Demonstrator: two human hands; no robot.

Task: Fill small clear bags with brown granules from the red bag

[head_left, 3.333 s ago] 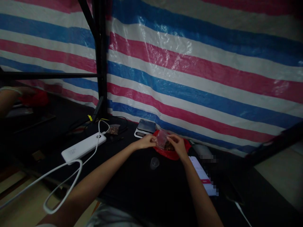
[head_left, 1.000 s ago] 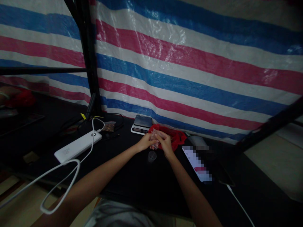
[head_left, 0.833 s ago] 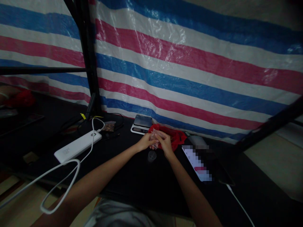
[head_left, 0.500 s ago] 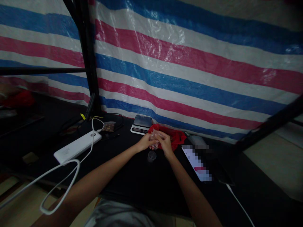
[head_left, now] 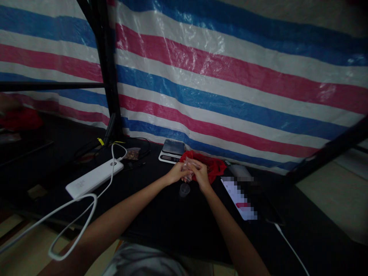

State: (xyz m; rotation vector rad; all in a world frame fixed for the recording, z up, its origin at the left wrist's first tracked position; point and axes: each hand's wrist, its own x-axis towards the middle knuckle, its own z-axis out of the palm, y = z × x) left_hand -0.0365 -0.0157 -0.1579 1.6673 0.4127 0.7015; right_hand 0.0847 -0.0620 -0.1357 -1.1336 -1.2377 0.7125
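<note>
Between my two hands is a small clear plastic bag (head_left: pixel 188 165), pinched at its sides. My left hand (head_left: pixel 174 172) closes on its left side, and my right hand (head_left: pixel 201 172) grips the right side; what the bag contains is hard to make out. Just behind and to the right lies a red plastic bag (head_left: pixel 214 163), partly covered by my right hand. A small clear plastic cup (head_left: pixel 184 189) stands on the black table (head_left: pixel 172 222) below my hands. Behind my left hand sits a kitchen scale (head_left: pixel 173 148) with a dark top plate.
At left lie a white power strip (head_left: pixel 93 179) with a looping white cable (head_left: pixel 71 201) and a filled clear bag (head_left: pixel 132 153). A lit phone (head_left: pixel 234 195) and a dark device lie at right. Striped sheeting hangs behind. A person's blurred hand (head_left: pixel 8 103) shows far left.
My hands and the clear bag stay almost in place, with only slight finger movement. At far left, the other person's hand and the red item there shift a little.
</note>
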